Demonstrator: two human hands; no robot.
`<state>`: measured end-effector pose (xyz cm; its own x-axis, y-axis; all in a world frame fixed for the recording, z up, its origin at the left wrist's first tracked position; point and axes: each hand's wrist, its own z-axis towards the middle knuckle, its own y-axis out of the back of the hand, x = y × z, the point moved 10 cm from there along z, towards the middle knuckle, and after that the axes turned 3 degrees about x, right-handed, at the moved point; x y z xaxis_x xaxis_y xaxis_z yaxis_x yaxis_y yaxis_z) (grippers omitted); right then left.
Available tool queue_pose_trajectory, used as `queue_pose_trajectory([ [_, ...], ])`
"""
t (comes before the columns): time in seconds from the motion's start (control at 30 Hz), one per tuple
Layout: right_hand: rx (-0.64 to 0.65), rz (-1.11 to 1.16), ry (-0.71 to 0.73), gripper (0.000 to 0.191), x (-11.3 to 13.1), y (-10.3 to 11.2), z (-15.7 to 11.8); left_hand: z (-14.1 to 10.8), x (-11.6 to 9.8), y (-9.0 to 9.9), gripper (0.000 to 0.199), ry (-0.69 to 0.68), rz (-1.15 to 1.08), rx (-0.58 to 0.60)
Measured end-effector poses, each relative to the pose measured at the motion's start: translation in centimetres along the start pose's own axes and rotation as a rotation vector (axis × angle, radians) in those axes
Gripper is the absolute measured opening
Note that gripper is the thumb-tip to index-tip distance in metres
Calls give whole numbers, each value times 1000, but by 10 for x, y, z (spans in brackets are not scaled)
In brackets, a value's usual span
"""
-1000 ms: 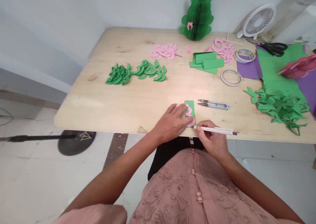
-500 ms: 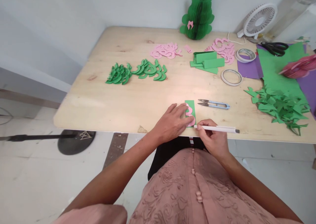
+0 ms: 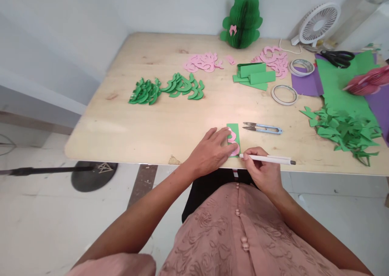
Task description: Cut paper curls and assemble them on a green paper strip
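My left hand [image 3: 210, 152] lies with its fingers spread, pressing a pink curved paper shape [image 3: 234, 148] onto a green paper strip [image 3: 236, 129] near the table's front edge. Between the fingers of my right hand [image 3: 261, 168] is a white pen [image 3: 270, 159], its tip close to the lower right corner of the strip. Just beyond the pen lie blue-handled thread snips [image 3: 264, 128]. Part of the pink shape is hidden under my left fingertips.
On the table [image 3: 136, 134] are green curved pieces [image 3: 182, 85], pink cutouts [image 3: 202, 62], green strips [image 3: 255, 74], tape rolls [image 3: 284, 95], black scissors [image 3: 338, 58] and green scraps [image 3: 346, 130]. A green paper figure [image 3: 242, 22] and a white fan [image 3: 320, 24] stand at the back.
The pen tip and my right hand have shifted very slightly right, off the pink shape's lower edge. My left hand keeps its place on the paper.
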<state>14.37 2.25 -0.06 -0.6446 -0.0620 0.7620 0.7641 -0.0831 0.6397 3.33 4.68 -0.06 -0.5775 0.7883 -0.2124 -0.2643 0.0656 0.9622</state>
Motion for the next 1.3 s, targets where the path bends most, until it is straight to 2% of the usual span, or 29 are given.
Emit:
queue_pose_trajectory([
  [0.27,17,26,-5,10,1,-2,0,0,0,0,25,-4,4,1],
  [0.43,3,149,-62,8,-6,5,0,0,0,-1,25,-5,-2,7],
  [0.67,287,241,-22,16,1,-11,-4,-1,0,-1,24,-8,-3,3],
  [0.77,350,256,-25,17,2,-16,-4,-1,0,-2,25,-8,-6,6],
  [1.07,331,106,-17,13,5,-17,0,0,1,-3,25,-14,-21,7],
  [1.3,290,90,-33,13,5,-14,3,0,1,-4,26,-26,-24,20],
])
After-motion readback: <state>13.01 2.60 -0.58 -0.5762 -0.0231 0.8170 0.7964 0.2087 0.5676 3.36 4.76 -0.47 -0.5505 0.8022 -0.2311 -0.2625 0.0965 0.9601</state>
